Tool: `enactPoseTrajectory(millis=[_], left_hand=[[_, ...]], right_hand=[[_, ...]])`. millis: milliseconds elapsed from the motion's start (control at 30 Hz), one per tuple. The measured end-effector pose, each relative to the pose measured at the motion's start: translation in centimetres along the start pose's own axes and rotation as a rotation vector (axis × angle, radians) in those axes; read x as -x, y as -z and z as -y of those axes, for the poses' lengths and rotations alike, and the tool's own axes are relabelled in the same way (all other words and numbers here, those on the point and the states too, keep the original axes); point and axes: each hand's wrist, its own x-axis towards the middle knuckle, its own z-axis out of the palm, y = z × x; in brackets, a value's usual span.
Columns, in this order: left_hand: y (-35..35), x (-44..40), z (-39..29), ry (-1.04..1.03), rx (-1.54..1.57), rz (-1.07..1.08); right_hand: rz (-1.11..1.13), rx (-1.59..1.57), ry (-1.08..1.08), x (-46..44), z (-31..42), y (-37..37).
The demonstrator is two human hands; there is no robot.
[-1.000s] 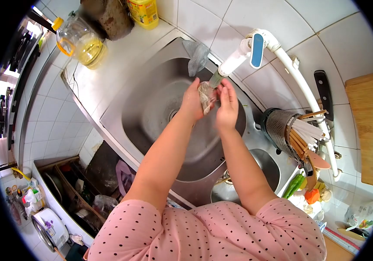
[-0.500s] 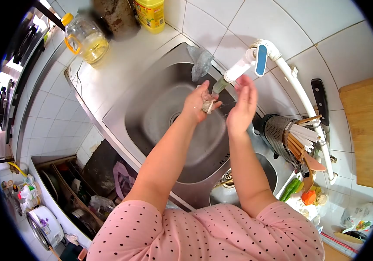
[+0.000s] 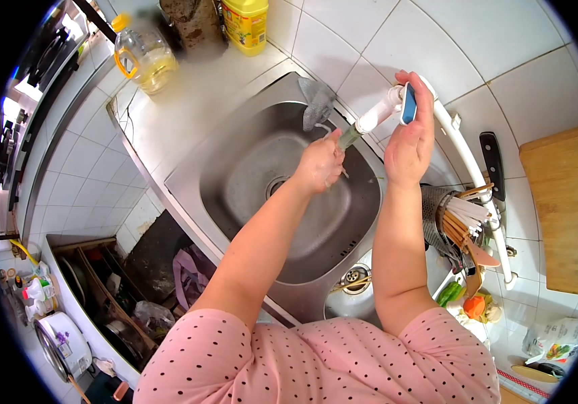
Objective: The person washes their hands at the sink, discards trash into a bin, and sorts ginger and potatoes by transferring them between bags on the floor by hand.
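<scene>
My left hand (image 3: 320,162) is closed, its fingers wrapped round something mostly hidden, just below the outlet of the white faucet (image 3: 378,114) and over the large sink basin (image 3: 268,229). Light strands stick out past its fingers. In earlier views a pale, wet item lay in this hand. My right hand (image 3: 412,138) has its fingers stretched up against the blue-faced faucet handle (image 3: 409,104). A grey cloth (image 3: 316,101) hangs over the sink's back rim, a little above my left hand.
At the back left stand an oil bottle (image 3: 151,65) and a yellow container (image 3: 245,27). A chopstick holder (image 3: 437,215), a wall-hung knife (image 3: 492,161) and a cutting board (image 3: 565,209) are at the right. Vegetables (image 3: 476,308) lie beside the small basin (image 3: 351,306).
My right hand has left the area beside my left hand and moved up and right to the faucet handle. My left hand has closed round the pale item.
</scene>
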Motion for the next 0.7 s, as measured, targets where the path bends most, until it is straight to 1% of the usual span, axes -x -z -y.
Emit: enactPoseTrajectory(millis=[67,167,233,333,433,533,600,633,667,700], left_hand=[[-0.4,0.2,-0.2,-0.002,-0.112,-0.037],[0.1,-0.3,0.1,-0.027,-0.108,-0.058],[0.8,-0.6,0.2,-0.027,-0.025,-0.025],[1.1,-0.2,-0.3,-0.008,0.115,0.052],[1.9,-1.2,0.0,-0.012,0.253,0.115],[2.9,-1.9,0.7,-0.036,0.332,0.147],[3.3,-2.0,1.0,-0.049,0.351,0.184],[3.6,-1.7,1.5,-0.052,0.351,0.206],[3.8,-1.3,2.1,-0.054,0.353,0.227],[3.9,-0.6,2.5,-0.041,0.317,0.190]], right_hand=[[-0.019,-0.101,-0.068,0.1,0.2,-0.1],[-0.032,-0.196,-0.116,0.1,0.4,-0.1],[-0.040,-0.230,-0.132,0.0,0.5,-0.3],[-0.068,-0.171,-0.245,0.0,1.1,-0.7],[-0.127,-0.183,-0.278,0.3,1.3,-1.2],[-0.334,-0.126,-0.115,3.2,1.2,-2.1],[-0.332,0.028,-0.399,9.5,0.4,-2.2],[-0.111,0.167,-0.489,11.8,0.3,-2.3],[0.112,0.050,-0.537,13.6,-0.3,-2.4],[0.277,0.236,-0.360,13.8,-0.3,-2.9]])
